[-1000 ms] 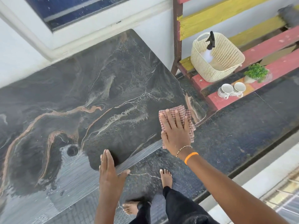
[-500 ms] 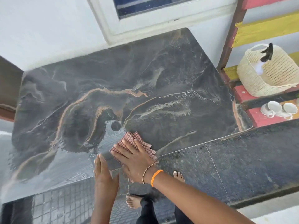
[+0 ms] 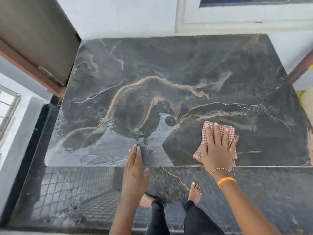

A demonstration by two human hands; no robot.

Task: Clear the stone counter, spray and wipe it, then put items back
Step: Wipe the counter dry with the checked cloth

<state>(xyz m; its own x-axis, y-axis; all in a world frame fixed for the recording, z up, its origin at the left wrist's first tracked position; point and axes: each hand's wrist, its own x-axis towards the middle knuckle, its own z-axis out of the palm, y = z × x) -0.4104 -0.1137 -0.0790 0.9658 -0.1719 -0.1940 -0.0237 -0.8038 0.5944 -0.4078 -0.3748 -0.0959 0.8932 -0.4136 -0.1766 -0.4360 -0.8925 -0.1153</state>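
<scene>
Head view: the cloth (image 3: 220, 133) is swept back to lower right under the right hand (image 3: 217, 150), fingers spread flat; the left hand (image 3: 135, 168) is laid open on the bench (image 3: 169, 65); wiping is continuing.

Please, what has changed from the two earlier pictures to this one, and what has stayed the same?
The right hand slid the checked cloth along the near edge of the stone counter: first toward the person's left, now back to the right. Nothing was taken hold of or let go. The left hand still rests flat at the near edge; the counter top stays bare.
</scene>
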